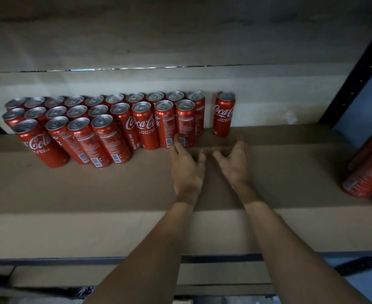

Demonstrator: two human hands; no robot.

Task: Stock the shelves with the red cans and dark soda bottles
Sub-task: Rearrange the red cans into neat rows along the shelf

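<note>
Several red cans [106,126] stand upright in three rows at the back left of the cardboard-lined shelf [92,189]. One red can [223,114] stands alone to the right of the rows, a gap apart. My left hand [186,166] hovers over the shelf with fingers apart, its fingertips near the rightmost can of the middle row [186,122]. My right hand [234,161] is beside it, empty, fingers spread, just in front of the lone can. No soda bottles are in view.
More red cans [369,170] sit bunched at the right edge of the shelf. A black metal upright [356,69] rises at the back right. The shelf's metal front rail [49,258] runs below my forearms. The board of the shelf above [180,29] hangs overhead.
</note>
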